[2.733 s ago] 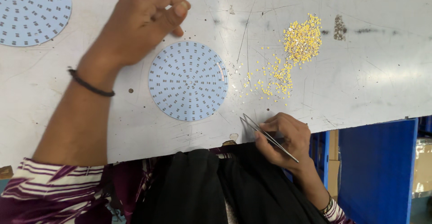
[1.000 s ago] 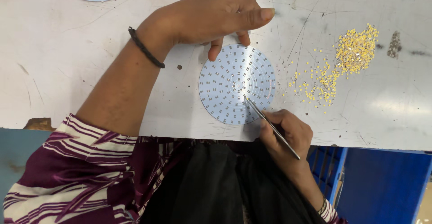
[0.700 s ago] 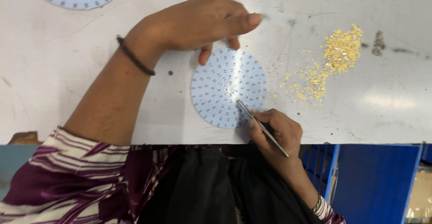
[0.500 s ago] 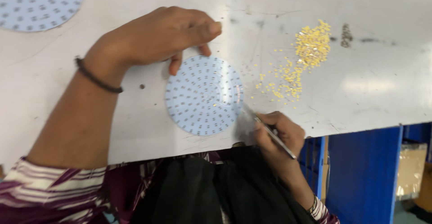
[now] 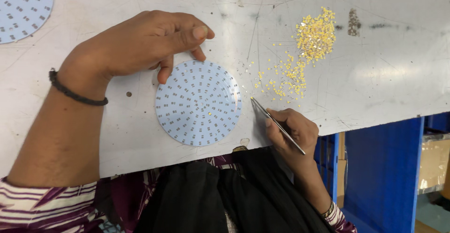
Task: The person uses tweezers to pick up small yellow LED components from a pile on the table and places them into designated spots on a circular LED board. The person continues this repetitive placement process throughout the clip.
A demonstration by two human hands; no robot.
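Tweezers (image 5: 277,125), thin and metal, were pinched between the fingers (image 5: 271,120) of the right hand (image 5: 293,132) at the near edge of the scratched white surface (image 5: 384,73). Their tips pointed up and left, just beside the right rim of a round pale-blue LED board (image 5: 198,103) and near the closest stray yellow chips; whether the tips held a chip could not be told. The board lay flat, covered in rings of small grey pads, with one or two yellow specks near its middle. By the look of it, the step in hand was picking a chip to seat on a pad; the next move would call for a fine, steady grip and an exact landing. Further off, the left hand (image 5: 140,43), a dark band at its wrist, rested its fingertips (image 5: 164,73) on the board's far rim, steadying it. Beyond lay a loose pile of yellow chips (image 5: 315,30), thinning toward the tweezers. No container was in view. A second board (image 5: 21,6) showed at the far left corner.
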